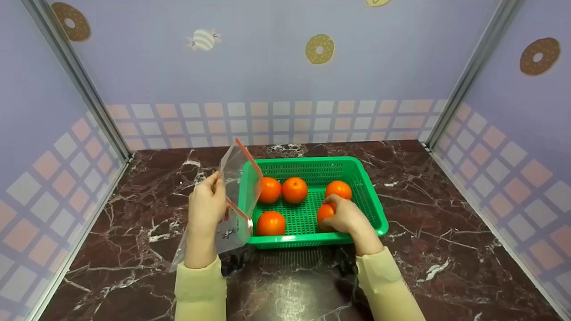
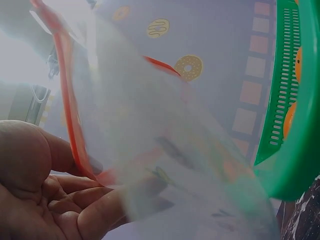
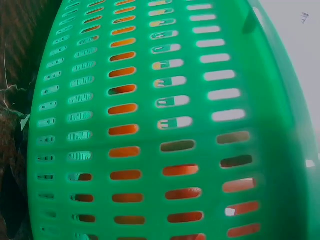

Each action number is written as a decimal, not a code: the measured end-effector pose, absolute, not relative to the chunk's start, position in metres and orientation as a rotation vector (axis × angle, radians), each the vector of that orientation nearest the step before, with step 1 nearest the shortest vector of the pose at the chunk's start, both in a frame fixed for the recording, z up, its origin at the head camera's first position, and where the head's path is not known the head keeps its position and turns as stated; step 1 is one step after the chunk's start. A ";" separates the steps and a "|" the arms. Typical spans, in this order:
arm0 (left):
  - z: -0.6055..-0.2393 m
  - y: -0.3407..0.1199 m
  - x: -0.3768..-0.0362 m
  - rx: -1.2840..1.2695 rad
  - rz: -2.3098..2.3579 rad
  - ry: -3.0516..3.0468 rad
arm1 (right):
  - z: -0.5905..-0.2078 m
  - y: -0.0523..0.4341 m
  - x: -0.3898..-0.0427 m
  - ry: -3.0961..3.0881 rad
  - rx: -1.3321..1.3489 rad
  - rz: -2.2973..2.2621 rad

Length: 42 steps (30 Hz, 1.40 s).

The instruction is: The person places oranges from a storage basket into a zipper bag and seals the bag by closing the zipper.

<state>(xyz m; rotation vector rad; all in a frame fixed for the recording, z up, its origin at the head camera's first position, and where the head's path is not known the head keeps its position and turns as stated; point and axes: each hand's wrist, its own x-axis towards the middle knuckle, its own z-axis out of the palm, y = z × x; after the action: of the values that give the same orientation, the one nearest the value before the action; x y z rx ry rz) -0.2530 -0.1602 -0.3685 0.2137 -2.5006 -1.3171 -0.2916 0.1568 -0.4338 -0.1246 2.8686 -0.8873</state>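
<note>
In the head view, my left hand pinches the edge of a clear zip bag with a red-orange seal; the bag's mouth gapes toward the basket. The left wrist view shows the same bag between thumb and fingers. A green plastic basket stands to the bag's right, overlapped by the bag's film at its left end. Inside it, my right hand grips an orange near the front right. Several more oranges lie in the basket, one just behind that hand. The basket's slotted wall hides the right hand in the right wrist view.
The basket sits on a dark red marbled tabletop with white veins. Patterned lilac wall panels enclose the table at the back and both sides, joined by grey metal corner posts.
</note>
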 end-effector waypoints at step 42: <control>-0.367 -0.160 -0.252 0.199 -1.339 -2.523 | -0.369 0.111 -0.281 2.734 -0.360 -1.712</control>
<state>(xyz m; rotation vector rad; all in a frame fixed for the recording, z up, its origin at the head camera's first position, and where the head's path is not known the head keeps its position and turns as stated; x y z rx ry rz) -0.2520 -0.1596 -0.3668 0.1988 -2.5231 -1.3394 -0.2812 0.1106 -0.3695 -0.3599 2.7342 -1.7124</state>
